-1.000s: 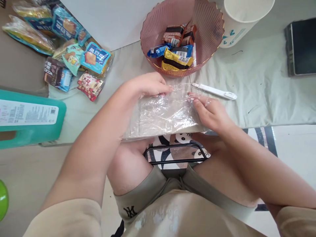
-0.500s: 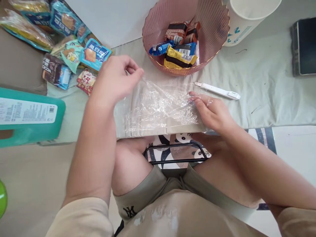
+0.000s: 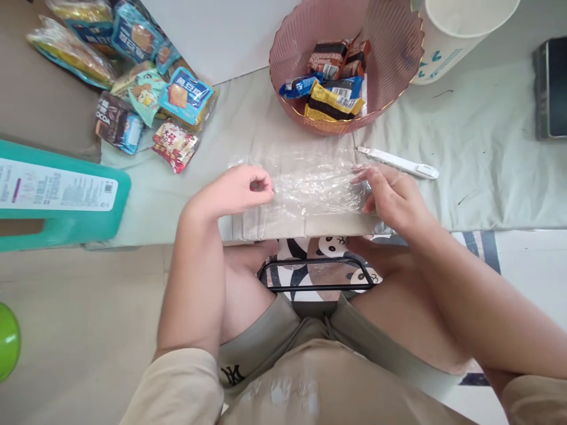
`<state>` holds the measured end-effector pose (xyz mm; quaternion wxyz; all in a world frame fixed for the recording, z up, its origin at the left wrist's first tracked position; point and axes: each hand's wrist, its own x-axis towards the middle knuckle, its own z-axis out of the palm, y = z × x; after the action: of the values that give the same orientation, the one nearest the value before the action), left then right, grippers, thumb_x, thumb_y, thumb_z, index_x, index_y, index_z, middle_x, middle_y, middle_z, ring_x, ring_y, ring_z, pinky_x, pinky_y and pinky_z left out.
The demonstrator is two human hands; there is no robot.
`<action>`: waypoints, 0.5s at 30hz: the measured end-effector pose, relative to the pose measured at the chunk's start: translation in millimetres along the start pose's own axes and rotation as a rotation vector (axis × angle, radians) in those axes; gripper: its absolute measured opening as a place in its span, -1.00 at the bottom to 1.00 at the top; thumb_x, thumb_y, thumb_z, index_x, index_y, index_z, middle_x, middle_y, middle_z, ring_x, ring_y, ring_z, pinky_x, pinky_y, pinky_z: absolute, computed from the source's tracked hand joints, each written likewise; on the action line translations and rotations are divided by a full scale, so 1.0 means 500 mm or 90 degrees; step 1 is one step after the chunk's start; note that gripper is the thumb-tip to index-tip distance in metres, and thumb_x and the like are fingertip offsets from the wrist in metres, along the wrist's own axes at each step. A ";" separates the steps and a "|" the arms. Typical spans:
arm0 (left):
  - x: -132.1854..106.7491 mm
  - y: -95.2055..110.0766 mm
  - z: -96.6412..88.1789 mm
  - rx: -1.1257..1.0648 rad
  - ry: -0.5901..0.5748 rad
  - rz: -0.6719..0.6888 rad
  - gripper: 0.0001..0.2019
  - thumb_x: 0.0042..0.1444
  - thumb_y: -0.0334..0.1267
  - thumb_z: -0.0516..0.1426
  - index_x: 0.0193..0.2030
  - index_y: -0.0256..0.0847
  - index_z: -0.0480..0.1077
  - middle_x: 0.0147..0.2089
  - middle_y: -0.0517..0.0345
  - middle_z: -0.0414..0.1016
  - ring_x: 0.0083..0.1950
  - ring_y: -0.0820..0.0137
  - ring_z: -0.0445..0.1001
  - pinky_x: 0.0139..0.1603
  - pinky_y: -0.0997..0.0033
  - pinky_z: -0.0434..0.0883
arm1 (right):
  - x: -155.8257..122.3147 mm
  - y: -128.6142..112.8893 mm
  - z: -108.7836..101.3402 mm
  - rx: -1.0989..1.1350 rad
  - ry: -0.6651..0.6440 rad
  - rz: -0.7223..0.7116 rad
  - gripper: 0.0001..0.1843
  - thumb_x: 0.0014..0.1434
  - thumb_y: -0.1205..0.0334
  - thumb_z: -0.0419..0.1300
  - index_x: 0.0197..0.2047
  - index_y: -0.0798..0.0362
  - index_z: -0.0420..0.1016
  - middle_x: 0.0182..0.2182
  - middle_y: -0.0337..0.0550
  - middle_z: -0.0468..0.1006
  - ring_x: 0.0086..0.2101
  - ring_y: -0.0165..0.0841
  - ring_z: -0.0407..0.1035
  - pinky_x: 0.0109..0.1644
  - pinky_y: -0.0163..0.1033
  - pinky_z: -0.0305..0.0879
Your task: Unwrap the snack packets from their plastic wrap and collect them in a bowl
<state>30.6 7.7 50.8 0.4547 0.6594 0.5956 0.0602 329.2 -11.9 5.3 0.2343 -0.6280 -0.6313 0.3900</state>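
Observation:
A crinkled clear plastic bag [image 3: 316,190] lies spread along the near edge of the cloth-covered table. My left hand [image 3: 239,192] pinches its left side, with thumb and fingertips closed together. At the opposite end, my right hand [image 3: 392,195] has its fingers curled on the film, the thumb set a little apart from the fingertips. Just beyond the right hand rests a slim white utility knife [image 3: 398,162], apart from the bag. Behind the bag stands a pink ribbed bowl [image 3: 394,59] with a gold rim, holding several small wrapped snacks [image 3: 334,103].
Several snack packs [image 3: 186,97] are heaped at the upper left. A green jug [image 3: 117,195] with a label lies at the left edge. To the right of the bowl is a white paper bucket [image 3: 445,50]; a dark device [image 3: 556,88] sits at the far right.
My left hand has come down toward the table edge, lowering the bag's left side so the film lies flatter. The right hand's fingers have spread slightly. The view has shifted a little.

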 end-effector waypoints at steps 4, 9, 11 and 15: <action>0.004 -0.016 0.005 -0.291 0.106 -0.035 -0.84 0.06 -0.23 0.25 -0.44 -0.14 0.35 -0.54 0.22 0.45 -0.52 0.48 0.38 -0.47 0.49 0.31 | 0.003 -0.001 -0.003 -0.028 0.024 -0.023 -0.58 0.36 -0.10 0.05 -0.33 -0.02 0.56 -0.34 -0.09 0.67 -0.42 -0.25 0.50 -0.27 -0.12 0.36; 0.019 -0.036 -0.008 -0.352 0.123 -0.124 -0.88 0.10 -0.28 0.27 -0.41 -0.19 0.44 -0.61 0.26 0.37 -0.62 0.58 0.27 -0.59 0.58 0.17 | 0.006 -0.011 -0.008 -0.091 0.066 0.000 -0.73 0.27 0.07 0.14 -0.41 -0.01 0.50 -0.56 -0.20 0.47 -0.44 -0.27 0.39 -0.34 -0.16 0.21; 0.016 -0.040 -0.015 -0.356 0.047 -0.149 -0.92 0.05 -0.29 0.29 -0.40 -0.23 0.51 -0.50 0.14 0.52 -0.50 0.54 0.44 -0.49 0.59 0.34 | 0.008 -0.013 -0.008 -0.096 0.083 0.021 -0.74 0.27 0.10 0.15 -0.42 -0.02 0.48 -0.63 -0.26 0.34 -0.48 -0.30 0.33 -0.34 -0.16 0.18; 0.008 -0.041 -0.017 -0.397 0.023 -0.126 -0.85 -0.13 -0.39 0.36 -0.41 -0.23 0.48 -0.45 0.18 0.55 -0.39 0.50 0.54 -0.34 0.59 0.46 | 0.012 -0.012 -0.005 -0.107 0.101 0.049 -0.75 0.28 0.09 0.16 -0.41 -0.03 0.48 -0.68 -0.33 0.24 -0.57 -0.36 0.20 -0.39 -0.17 0.10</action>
<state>11.5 13.0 40.2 0.6277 0.4262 0.6176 0.2070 326.8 -5.1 10.3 0.2149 -0.6981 -0.6165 0.2938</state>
